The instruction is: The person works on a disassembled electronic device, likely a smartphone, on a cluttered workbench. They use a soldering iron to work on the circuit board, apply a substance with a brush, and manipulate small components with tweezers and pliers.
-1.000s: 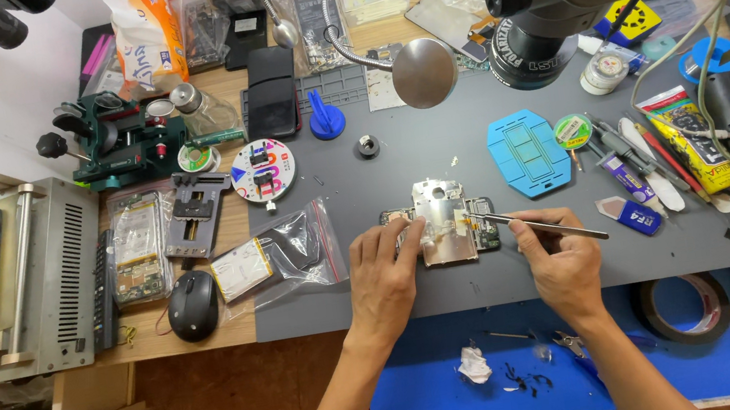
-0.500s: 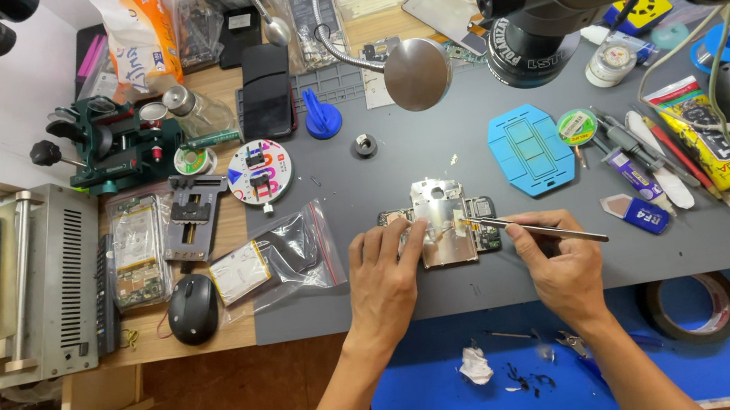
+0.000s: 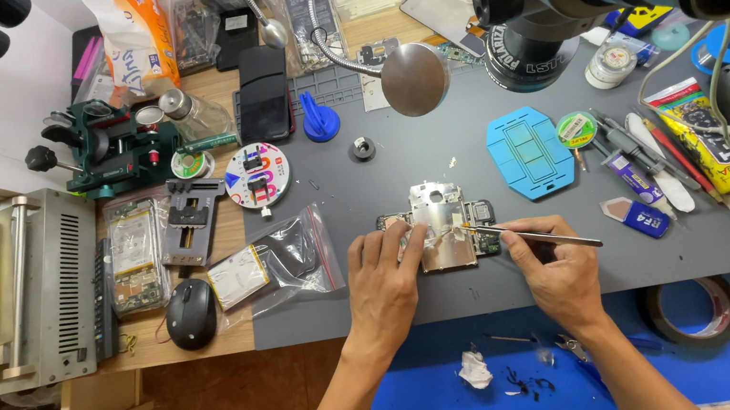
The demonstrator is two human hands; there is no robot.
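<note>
Cluttered from edge to edge, the counter (image 3: 455, 293) carried a grey mat, and a phone board (image 3: 442, 225) lay near the mat's front edge. The left hand (image 3: 384, 287) pressed its fingertips on the board's left side, grip flat and holding nothing. The right hand (image 3: 557, 275) pinched tweezers (image 3: 533, 235) in a narrow grip, their tips touching the board's right side. A black mouse (image 3: 191, 312) sat toward the counter's left edge, a blue tray (image 3: 528, 152) farther back.
</note>
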